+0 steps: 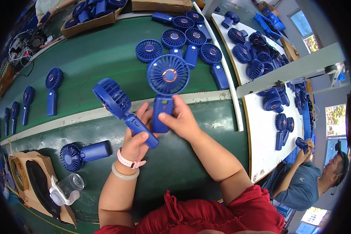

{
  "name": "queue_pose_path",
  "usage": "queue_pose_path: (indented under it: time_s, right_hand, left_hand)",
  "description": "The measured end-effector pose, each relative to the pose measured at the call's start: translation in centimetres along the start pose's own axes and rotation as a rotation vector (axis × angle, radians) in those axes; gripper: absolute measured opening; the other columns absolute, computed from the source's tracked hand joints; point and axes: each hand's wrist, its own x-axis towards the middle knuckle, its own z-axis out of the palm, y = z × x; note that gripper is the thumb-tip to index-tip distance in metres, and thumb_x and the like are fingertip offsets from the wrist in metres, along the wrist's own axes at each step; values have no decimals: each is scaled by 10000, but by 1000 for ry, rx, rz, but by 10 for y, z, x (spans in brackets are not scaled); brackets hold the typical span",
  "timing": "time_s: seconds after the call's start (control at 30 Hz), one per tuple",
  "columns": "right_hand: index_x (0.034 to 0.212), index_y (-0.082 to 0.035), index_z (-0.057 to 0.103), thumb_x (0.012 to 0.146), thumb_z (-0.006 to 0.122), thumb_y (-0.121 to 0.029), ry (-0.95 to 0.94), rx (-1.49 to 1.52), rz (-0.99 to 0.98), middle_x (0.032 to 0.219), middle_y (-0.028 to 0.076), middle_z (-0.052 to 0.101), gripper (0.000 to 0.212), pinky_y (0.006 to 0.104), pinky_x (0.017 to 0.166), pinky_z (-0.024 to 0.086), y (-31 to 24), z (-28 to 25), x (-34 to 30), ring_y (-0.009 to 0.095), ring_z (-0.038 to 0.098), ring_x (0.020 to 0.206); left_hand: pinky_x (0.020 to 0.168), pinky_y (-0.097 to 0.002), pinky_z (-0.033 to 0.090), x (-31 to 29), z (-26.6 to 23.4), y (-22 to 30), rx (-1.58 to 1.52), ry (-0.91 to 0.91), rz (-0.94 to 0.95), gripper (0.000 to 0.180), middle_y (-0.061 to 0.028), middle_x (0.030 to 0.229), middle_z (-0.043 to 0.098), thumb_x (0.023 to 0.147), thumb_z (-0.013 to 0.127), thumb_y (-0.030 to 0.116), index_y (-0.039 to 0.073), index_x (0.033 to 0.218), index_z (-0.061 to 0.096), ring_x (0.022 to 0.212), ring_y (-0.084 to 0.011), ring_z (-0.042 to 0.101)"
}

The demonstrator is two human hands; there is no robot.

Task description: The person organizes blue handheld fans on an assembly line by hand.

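My left hand [135,141] is closed round the handle of a blue handheld fan [138,125], whose round head tilts away to the upper left. In my right hand [182,119] is a second blue handheld fan [162,113], held upright with its round grille turned up toward me. My right thumb lies on the front of its handle. The two handles are close together, and the fingertips of my left hand come near the second one. Another blue fan [84,155] lies on the green table to the left of my left wrist.
Several fans [173,38] lie grouped on the green belt [105,50] beyond my hands; others stand in a row at left. A white rail [232,89] borders the belt. At right, a co-worker [300,183] handles a fan by a white table [261,136]. A cardboard tray [46,163] and clear jar [72,182] sit lower left.
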Motion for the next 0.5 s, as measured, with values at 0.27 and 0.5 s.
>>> queue_pose_path:
  time_s: [0.27,0.5]
  right_hand:
    - [929,-43,650,844,562,-202,-81,-1136,-240,912,128,557,201,379,726,447,-44,7,7,306,540,826]
    - [1211,-35,457,811,619,-294,255,-1574,-82,1025,195,523,503,397,687,495,-15,-3,79,333,588,860]
  left_hand:
    - [828,-420,514,-6,-28,-5,-214,-114,-99,658,-166,1176,513,713,694,242,109,1265,361,999,-301,577]
    - [784,-466,531,0,-29,-3,-424,-213,-57,583,-178,1211,487,731,675,192,95,1247,421,1065,-321,535]
